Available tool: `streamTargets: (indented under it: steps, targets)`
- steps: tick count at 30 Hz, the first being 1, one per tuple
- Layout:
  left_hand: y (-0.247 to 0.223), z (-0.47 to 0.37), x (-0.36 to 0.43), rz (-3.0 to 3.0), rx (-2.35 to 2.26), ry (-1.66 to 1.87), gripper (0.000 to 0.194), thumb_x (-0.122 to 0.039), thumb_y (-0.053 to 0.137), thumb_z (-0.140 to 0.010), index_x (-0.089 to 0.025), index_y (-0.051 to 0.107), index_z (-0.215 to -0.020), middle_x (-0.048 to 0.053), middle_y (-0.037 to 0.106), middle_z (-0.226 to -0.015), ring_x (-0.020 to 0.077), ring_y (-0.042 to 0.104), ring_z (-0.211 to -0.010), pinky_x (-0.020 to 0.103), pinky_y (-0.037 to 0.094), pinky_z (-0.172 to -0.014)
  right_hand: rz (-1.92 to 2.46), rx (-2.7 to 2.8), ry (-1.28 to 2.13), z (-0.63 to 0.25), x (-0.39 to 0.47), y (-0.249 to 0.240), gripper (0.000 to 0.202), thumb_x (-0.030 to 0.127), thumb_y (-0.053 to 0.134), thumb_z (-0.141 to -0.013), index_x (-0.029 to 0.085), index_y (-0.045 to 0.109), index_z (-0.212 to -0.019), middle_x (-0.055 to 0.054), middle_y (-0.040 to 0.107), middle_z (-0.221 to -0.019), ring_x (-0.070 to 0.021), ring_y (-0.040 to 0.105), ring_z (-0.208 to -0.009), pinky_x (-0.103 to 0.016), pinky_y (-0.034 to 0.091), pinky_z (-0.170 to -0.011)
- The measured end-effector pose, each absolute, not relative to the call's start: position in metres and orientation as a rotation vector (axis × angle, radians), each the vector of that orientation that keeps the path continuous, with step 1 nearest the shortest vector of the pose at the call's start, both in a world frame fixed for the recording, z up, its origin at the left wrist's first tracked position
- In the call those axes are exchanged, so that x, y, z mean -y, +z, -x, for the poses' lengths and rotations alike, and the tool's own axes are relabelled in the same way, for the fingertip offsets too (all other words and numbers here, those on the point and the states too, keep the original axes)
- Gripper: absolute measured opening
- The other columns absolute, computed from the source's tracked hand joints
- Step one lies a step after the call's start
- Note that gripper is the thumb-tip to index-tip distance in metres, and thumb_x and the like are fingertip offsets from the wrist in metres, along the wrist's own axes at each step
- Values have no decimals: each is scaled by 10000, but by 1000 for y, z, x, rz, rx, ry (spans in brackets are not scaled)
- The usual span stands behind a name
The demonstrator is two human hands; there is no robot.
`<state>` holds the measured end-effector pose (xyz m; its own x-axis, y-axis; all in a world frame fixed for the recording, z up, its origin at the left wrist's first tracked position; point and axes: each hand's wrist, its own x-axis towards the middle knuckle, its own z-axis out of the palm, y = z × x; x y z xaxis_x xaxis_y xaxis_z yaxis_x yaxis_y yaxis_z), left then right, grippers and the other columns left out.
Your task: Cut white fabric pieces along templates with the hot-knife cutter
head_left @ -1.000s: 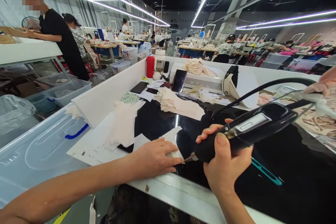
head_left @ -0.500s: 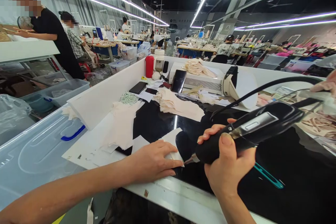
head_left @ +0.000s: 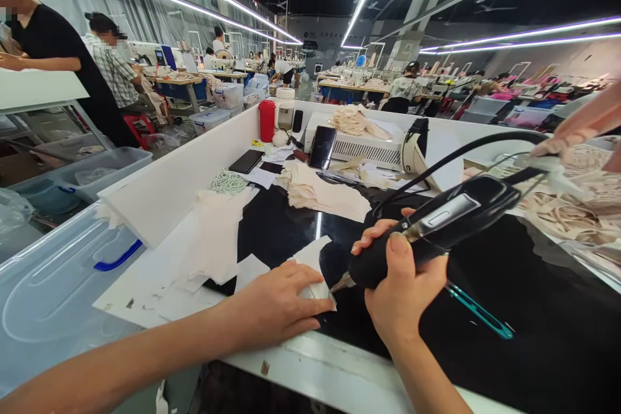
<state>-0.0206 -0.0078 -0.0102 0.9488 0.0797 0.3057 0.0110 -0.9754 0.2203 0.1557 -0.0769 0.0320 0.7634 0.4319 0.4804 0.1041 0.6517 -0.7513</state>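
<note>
My left hand (head_left: 281,304) lies flat with fingers stretched, pressing a small white piece (head_left: 313,255) on the glossy black table top (head_left: 485,284). My right hand (head_left: 412,291) is closed around a black corded electric hand cutter (head_left: 427,223), held tilted. Its pointed metal tip meets or nearly meets the edge of the white piece beside my left fingertips; contact is hard to tell. Another white scrap (head_left: 250,270) lies left of my left hand. Cream fabric pieces are close by: a stack (head_left: 325,191) beyond the hands and a pile (head_left: 213,233) at the left.
Teal tweezers-like tool (head_left: 480,310) lies right of my right hand. At the back stand a red cup (head_left: 266,121), phones (head_left: 323,147) and a vented white box (head_left: 359,149). Another person's hand (head_left: 582,126) reaches in at right beside fabric strips. A clear bin (head_left: 53,297) is at left.
The whole view has shifted slightly left. The cutter stays in my right hand, its tip near the white piece. The other person's hand at right shows more.
</note>
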Motion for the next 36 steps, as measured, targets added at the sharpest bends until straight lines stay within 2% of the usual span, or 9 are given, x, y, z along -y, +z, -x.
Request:
streamTargets:
  steps: [7, 18, 23, 27, 29, 32, 36]
  targets:
    - [-11, 21, 6, -2868, -89, 474, 352, -368, 550, -1058, -258, 682, -1365, 174, 571, -1412, 325, 569, -1301, 506, 482, -1132, 897, 730, 211, -156, 76, 32, 315, 333, 765, -892, 246, 574, -1127, 50, 661, -804, -132, 615, -599, -291, 548, -549]
    - [-10, 21, 6, -2880, -91, 420, 364, -371, 516, -1072, -256, 672, -1380, 184, 555, -1430, 328, 559, -1338, 558, 433, -1174, 849, 736, 205, -156, 62, 30, 306, 336, 784, -889, 248, 574, -1093, 48, 654, -814, -131, 612, -626, -283, 557, -557]
    - [-5, 21, 16, -2891, -136, 410, 347, -335, 519, -1069, -237, 667, -1367, 192, 568, -1418, 332, 561, -1344, 543, 469, -1149, 890, 747, 194, -154, 66, 31, 246, 331, 763, -911, 244, 573, -1040, 44, 657, -811, -128, 611, -618, -285, 560, -561]
    - [-3, 26, 38, -2913, -178, 363, 492, -422, 675, -988, -201, 602, -1422, 237, 548, -1465, 397, 534, -1378, 586, 482, -1128, 904, 755, 226, -150, 79, 33, 298, 345, 774, -901, 242, 592, -1113, 40, 657, -807, -134, 618, -619, -289, 553, -564]
    - [-2, 30, 50, -2922, -178, 348, 556, -439, 685, -982, -195, 556, -1464, 249, 527, -1502, 402, 514, -1409, 596, 470, -1140, 895, 741, 241, -148, 88, 33, 346, 337, 794, -881, 242, 594, -1147, 39, 660, -806, -136, 621, -612, -295, 553, -564]
    - [3, 35, 57, -2889, -184, 336, 515, -412, 625, -1025, -179, 535, -1475, 213, 536, -1520, 355, 511, -1432, 526, 478, -1165, 884, 719, 262, -146, 99, 33, 381, 327, 802, -865, 241, 591, -1171, 38, 661, -810, -139, 626, -602, -302, 555, -556]
    - [5, 32, 46, -2868, -154, 477, 354, -328, 543, -1069, -96, 626, -1322, 185, 626, -1404, 298, 581, -1352, 428, 500, -1163, 899, 708, 265, -146, 104, 32, 384, 338, 794, -870, 245, 584, -1178, 35, 658, -817, -141, 626, -601, -305, 552, -554]
